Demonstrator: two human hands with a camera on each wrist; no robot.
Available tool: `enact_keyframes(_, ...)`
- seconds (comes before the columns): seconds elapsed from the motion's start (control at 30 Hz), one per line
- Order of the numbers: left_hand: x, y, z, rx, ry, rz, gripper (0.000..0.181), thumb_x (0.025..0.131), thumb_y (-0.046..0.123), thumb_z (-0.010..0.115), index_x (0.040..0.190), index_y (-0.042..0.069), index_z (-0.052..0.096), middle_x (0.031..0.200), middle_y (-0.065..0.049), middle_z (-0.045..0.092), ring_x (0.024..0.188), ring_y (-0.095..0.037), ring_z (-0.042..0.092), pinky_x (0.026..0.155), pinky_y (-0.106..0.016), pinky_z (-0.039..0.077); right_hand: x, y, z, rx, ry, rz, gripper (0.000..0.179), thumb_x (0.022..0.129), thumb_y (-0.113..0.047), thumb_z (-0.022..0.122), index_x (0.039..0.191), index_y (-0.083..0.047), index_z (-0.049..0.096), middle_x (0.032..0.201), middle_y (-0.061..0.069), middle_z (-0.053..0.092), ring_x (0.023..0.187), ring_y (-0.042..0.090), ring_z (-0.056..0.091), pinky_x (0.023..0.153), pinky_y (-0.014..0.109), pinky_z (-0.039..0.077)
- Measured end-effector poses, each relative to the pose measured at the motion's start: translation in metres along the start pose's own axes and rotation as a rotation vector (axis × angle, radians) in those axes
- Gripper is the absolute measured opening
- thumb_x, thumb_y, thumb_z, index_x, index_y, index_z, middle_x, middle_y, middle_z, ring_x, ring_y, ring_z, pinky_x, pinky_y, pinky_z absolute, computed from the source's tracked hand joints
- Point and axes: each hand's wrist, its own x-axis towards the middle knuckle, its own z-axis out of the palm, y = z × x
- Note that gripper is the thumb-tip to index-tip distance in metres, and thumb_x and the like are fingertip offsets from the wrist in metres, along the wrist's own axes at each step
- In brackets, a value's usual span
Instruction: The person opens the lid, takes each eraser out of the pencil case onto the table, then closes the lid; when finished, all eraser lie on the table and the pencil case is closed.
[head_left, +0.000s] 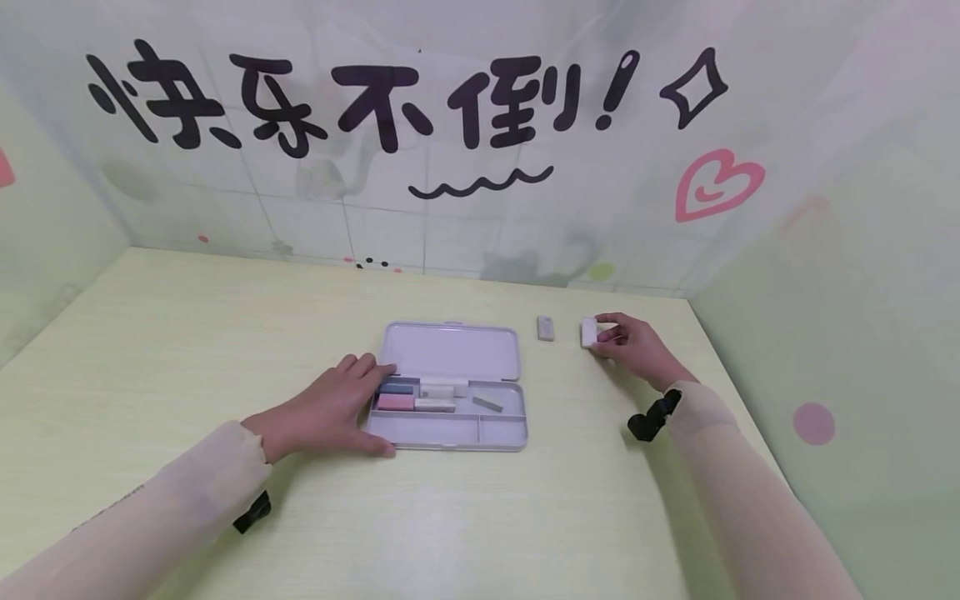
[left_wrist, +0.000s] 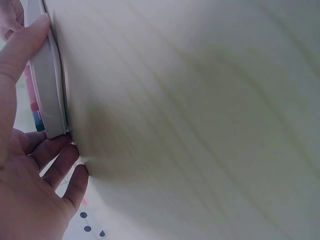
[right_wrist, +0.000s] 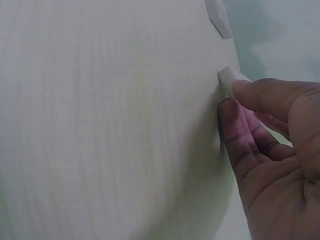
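A pale lilac pencil case [head_left: 450,350] lies open on the table, its lid folded back. My left hand [head_left: 330,412] grips the case's left end, thumb at the front edge and fingers near the hinge. In the left wrist view, that thumb [left_wrist: 34,37] presses the case's side. Inside the back compartment are a pink block [head_left: 396,402], a blue block [head_left: 396,388], several whitish eraser-like blocks [head_left: 435,406] and a slim grey piece [head_left: 487,404]. Off to the right, my right hand [head_left: 637,346] pinches a white eraser [head_left: 588,332] between thumb and fingers, at the table surface.
Between the case and my right hand lies a greyish eraser [head_left: 545,328]. The pale wooden table [head_left: 480,517] meets a printed backdrop [head_left: 420,217] at the back and a side panel [head_left: 840,350] on the right. Each wrist carries a small black camera mount [head_left: 652,418].
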Motion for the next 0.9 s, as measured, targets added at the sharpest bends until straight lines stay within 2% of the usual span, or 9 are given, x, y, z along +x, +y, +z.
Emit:
enact_keyframes(0.2,0.001,0.001,0.0,0.0,-0.005,-0.009,0.11,0.074,0.063,0.087,0.152,-0.003,0.046,0.122,-0.008,0.052,0.106,-0.022,0.042,0.09,-0.039,0.043,0.004,-0.004,-0.003,0.008,-0.039,0.028,0.058,0.101,-0.012,0.067,0.153,0.003,0.045,0.124,0.024,0.064,0.107,0.025,0.06,0.077,0.02,0.05)
enact_keyframes(0.47,0.0,0.002,-0.001,-0.005,-0.001,-0.002,0.11,0.074,0.062,0.087,0.151,-0.004,0.046,0.121,-0.008,0.053,0.106,-0.023,0.043,0.09,-0.039,0.043,0.009,-0.006,-0.005,0.027,-0.085,0.094,0.056,0.102,-0.012,0.065,0.152,0.004,0.045,0.122,0.021,0.062,0.097,0.016,0.059,0.078,0.019,0.051)
enact_keyframes(0.9,0.001,-0.001,0.001,-0.001,0.006,-0.005,0.11,0.073,0.063,0.087,0.151,-0.003,0.046,0.122,-0.008,0.053,0.109,-0.024,0.044,0.093,-0.042,0.045,0.011,-0.008,-0.006,0.038,-0.122,0.101,0.056,0.103,-0.011,0.063,0.152,0.006,0.044,0.12,0.019,0.06,0.094,0.014,0.059,0.078,0.02,0.051)
